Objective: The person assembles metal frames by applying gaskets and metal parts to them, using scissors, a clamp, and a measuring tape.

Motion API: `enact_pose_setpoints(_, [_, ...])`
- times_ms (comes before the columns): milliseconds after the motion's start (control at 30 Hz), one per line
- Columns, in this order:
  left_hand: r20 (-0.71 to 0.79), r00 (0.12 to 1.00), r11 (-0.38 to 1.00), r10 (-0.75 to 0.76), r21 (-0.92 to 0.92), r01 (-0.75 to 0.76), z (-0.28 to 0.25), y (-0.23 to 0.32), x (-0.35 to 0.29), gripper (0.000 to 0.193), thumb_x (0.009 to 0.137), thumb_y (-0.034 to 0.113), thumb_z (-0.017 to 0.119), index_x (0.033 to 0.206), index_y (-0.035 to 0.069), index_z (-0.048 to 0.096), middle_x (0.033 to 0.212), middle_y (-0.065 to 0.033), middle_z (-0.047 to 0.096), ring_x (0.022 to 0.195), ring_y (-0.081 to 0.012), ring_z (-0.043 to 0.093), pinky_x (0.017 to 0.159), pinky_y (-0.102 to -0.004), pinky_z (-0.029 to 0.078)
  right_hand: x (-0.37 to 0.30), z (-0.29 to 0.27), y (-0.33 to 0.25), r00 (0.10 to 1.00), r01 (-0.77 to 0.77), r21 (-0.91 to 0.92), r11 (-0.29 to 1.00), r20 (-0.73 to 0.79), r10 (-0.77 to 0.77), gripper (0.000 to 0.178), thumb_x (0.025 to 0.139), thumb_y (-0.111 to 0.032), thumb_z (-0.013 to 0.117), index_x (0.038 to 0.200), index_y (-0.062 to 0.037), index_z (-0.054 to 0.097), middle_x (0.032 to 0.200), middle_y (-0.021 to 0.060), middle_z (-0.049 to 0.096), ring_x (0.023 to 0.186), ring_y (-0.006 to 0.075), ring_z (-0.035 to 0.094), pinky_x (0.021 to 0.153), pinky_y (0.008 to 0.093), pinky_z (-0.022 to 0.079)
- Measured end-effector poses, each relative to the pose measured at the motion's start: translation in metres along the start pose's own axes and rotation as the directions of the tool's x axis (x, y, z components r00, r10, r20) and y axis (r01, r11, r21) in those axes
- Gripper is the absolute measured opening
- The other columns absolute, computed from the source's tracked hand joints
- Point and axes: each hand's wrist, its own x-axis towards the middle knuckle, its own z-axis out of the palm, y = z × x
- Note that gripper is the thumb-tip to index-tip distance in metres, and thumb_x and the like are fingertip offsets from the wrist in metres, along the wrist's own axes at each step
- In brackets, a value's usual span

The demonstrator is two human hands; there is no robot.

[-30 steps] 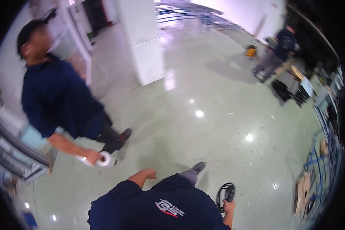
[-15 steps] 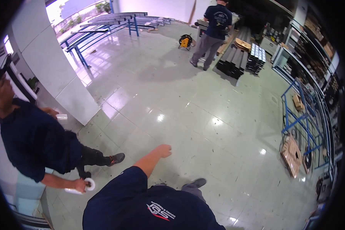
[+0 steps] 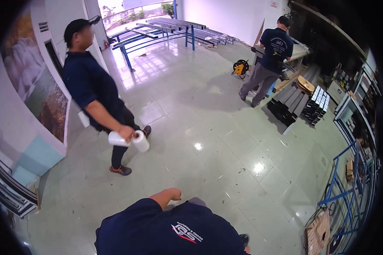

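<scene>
My left hand (image 3: 173,194) hangs in front of my dark blue shirt (image 3: 157,227), over the floor, its fingers curled in and nothing visible in them. At the bottom edge only a sliver of my right hand (image 3: 247,250) shows, beside my dark shoe (image 3: 244,239); its fingers are hidden. Neither hand touches any object that I can see. To my left a co-worker (image 3: 93,80) in a dark shirt and cap is in mid-stride, with two whitish rolls of film (image 3: 141,141) gripped in one hand.
Blue trestles (image 3: 191,39) carry long metal profiles at the back. Another person (image 3: 274,55) stands at a workbench, near a yellow cable reel (image 3: 240,68). Stacked dark profiles (image 3: 289,104) lie at right. A blue metal frame (image 3: 342,195) and flat cardboard (image 3: 318,231) line the right side.
My view has swung left. The co-worker has walked forward along my left side, carrying the rolls. My left hand is lower and closer to my body.
</scene>
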Motion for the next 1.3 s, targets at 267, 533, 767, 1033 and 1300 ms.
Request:
enact_pose_setpoints(267, [-0.019,0.981,0.979,-0.195,-0.064,0.194,-0.034,0.109,0.13,0.047,0.094,0.048,0.068,0.108,0.007,0.083,0.112,-0.0218,0.078,0.108,-0.0412,0.074,0.095,-0.0534,0.057,0.351,-0.149,0.033,0.958,0.04,0.299,0.953,-0.283,0.049,0.045,0.074,-0.011,0.084,0.114,0.0031,0.067,0.102,0.0199,0.076,0.093,0.0361,0.075,0.088,0.0457,0.058])
enact_pose_setpoints(533, [0.026,0.987,0.983,-0.158,-0.093,0.16,-0.193,0.323,0.423,0.047,0.094,0.048,0.07,0.112,0.008,0.083,0.121,-0.021,0.077,0.116,-0.0407,0.072,0.099,-0.0523,0.057,0.618,-0.195,0.208,0.998,0.029,-0.312,0.95,-0.051,-0.047,0.047,0.079,-0.042,0.088,0.104,-0.0039,0.078,0.077,0.016,0.077,0.075,0.0345,0.076,0.07,0.0531,0.058])
enact_pose_setpoints(767, [-0.142,0.967,0.974,0.213,0.112,-0.198,-0.464,0.613,0.71,0.04,0.091,0.037,0.065,0.102,0.003,0.081,0.107,-0.0258,0.077,0.102,-0.0452,0.074,0.091,-0.0566,0.058,0.806,-0.396,0.122,0.999,0.016,-0.232,0.973,0.047,-0.005,0.047,0.081,-0.043,0.086,0.104,-0.0025,0.078,0.082,0.0184,0.077,0.079,0.0362,0.077,0.073,0.0535,0.058])
enact_pose_setpoints(1033, [-0.294,0.845,0.88,0.446,-0.025,-0.474,-0.701,0.998,0.917,0.045,0.092,0.036,0.07,0.126,0.007,0.073,0.119,-0.0218,0.076,0.114,-0.041,0.072,0.097,-0.0516,0.058,1.084,-0.529,0.187,0.984,0.006,-0.146,0.989,0.18,0.021,0.048,0.084,-0.044,0.082,0.105,-0.0008,0.077,0.088,0.0216,0.078,0.085,0.0384,0.077,0.076,0.054,0.059])
enact_pose_setpoints(1300, [0.042,0.993,0.957,0.113,0.262,-0.121,-0.621,1.154,1.111,0.053,0.094,0.054,0.071,0.112,0.005,0.082,0.118,-0.0237,0.077,0.112,-0.0436,0.072,0.098,-0.0536,0.056,1.293,-0.723,0.419,0.951,-0.237,-0.046,0.971,0.193,0.241,0.049,0.088,-0.045,0.079,0.105,0.001,0.077,0.094,0.0248,0.078,0.091,0.0406,0.077,0.079,0.0545,0.059])
